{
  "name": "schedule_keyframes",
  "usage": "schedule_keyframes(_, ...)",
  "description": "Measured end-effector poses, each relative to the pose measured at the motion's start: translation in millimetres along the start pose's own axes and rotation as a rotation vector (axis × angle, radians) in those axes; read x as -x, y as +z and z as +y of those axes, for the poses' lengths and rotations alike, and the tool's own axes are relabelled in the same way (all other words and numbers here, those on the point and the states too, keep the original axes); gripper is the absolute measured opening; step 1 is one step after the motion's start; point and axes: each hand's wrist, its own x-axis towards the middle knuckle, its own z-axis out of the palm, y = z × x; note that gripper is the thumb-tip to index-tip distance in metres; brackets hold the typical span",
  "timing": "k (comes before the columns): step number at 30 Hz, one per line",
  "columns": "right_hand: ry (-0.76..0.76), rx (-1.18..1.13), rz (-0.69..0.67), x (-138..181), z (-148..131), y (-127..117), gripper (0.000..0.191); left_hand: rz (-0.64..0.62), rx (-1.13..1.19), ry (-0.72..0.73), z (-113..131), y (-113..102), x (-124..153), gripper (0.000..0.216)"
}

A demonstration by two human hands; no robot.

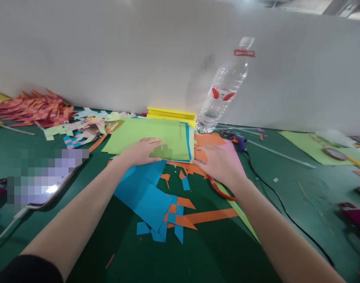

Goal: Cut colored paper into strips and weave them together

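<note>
My left hand (141, 151) lies with its fingers stretched out on a stack of light green paper (147, 133), with blue and pale sheets showing at its right edge. By that edge is my right hand (218, 161), fingers apart, above orange and pink paper. Under it run scissors with a red handle (221, 192); a bit of metal shows between thumb and fingers, and the rest is covered. Blue sheets (141, 192) lie nearer to me, overlapping a woven blue and orange paper strip piece (175, 216).
A clear bottle (224, 90) stands behind, beside a yellow folded strip (170, 114). At right are a glue gun (240, 141), its black cord, and a tape roll (335, 154). Left are a phone (52, 184) on a cable and red-orange woven paper pieces (35, 108).
</note>
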Motion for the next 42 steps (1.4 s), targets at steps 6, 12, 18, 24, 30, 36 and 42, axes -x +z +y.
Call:
schedule_keyframes(6, 0.069, 0.18, -0.162, 28.9, 36.7, -4.9, 0.029, -0.043, 0.001, 0.02, 4.9, 13.6, -4.3, 0.048)
schedule_keyframes(12, 0.091, 0.085, -0.16, 48.6, 43.1, -9.1, 0.032, -0.026, 0.0, 0.018, 5.7, 18.9, -7.0, 0.044)
schedule_keyframes(18, 0.206, 0.005, -0.164, 53.6, 56.8, -2.6, 0.032, -0.003, 0.025, 0.007, 9.1, 20.1, -7.0, 0.043)
schedule_keyframes(24, 0.24, -0.019, -0.176, 53.5, 75.4, -12.1, 0.029, 0.029, 0.057, -0.034, 12.6, 23.8, -9.6, 0.043)
schedule_keyframes(30, 0.437, 0.028, -0.035, 54.3, 90.2, -19.4, 0.051, 0.059, 0.07, -0.077, 17.0, 29.5, -16.4, 0.045)
schedule_keyframes(36, 0.452, 0.094, 0.097, 47.9, 90.4, -0.4, 0.045, 0.081, 0.075, -0.092, 17.2, 33.8, -22.8, 0.044)
schedule_keyframes(42, 0.446, 0.107, 0.211, 46.9, 95.9, 13.7, 0.044, 0.09, 0.083, -0.09, 13.7, 33.3, -31.8, 0.044)
